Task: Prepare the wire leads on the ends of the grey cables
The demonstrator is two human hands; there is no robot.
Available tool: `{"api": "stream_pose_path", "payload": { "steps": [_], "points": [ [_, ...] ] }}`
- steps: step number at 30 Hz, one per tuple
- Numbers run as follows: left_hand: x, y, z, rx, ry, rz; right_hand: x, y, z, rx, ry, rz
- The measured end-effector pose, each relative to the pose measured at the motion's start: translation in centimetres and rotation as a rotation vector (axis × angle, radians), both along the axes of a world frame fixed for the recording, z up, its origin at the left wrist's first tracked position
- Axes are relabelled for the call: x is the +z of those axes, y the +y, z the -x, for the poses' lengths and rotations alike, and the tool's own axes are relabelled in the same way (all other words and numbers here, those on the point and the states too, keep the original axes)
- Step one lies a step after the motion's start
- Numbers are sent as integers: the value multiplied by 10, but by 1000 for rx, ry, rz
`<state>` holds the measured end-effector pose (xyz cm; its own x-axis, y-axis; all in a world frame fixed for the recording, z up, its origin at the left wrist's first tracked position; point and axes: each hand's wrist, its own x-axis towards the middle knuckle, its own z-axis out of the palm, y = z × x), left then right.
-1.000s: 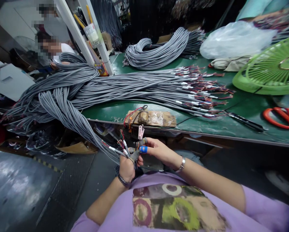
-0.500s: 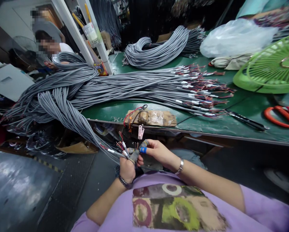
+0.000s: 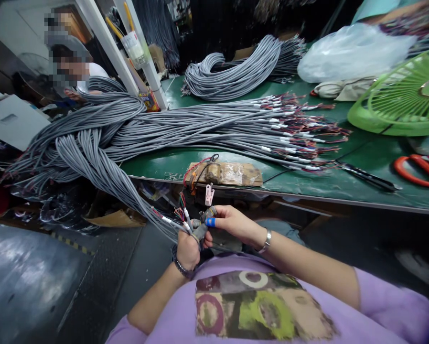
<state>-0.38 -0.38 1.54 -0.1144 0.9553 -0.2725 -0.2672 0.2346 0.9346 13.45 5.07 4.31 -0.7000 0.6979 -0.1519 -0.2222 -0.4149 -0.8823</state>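
My left hand (image 3: 189,246) is closed around the ends of several grey cables (image 3: 139,205), whose white-sleeved tips and thin coloured wires (image 3: 180,212) stick up above the fist. Grey finger covers wrap some of its fingers. My right hand (image 3: 225,221), with blue tape on one finger, pinches at the fine wire ends beside the left fingers; the exact strands are hidden. Just above the hands, a pink clothes peg (image 3: 209,195) hangs at the table edge under a taped wooden block (image 3: 232,174) with red and black leads.
A big bundle of grey cables (image 3: 186,124) lies along the green table (image 3: 289,191). To the right are tweezers (image 3: 370,177), orange-handled scissors (image 3: 418,170), a green fan (image 3: 401,95) and a plastic bag (image 3: 354,52). A person (image 3: 92,71) sits at the back left.
Both hands stay together at the same place. The right fingers have shifted slightly at the wire ends, and the fine bare strands between the hands are now less visible.
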Motion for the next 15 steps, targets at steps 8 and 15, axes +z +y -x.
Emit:
{"api": "stream_pose_path", "payload": {
  "steps": [8,15],
  "points": [
    [-1,-1,-3,41,44,-47,-3,-8,6,-85,45,18],
    [4,2,-6,175,34,-49,-6,-9,7,-148,28,19]
  ]
}}
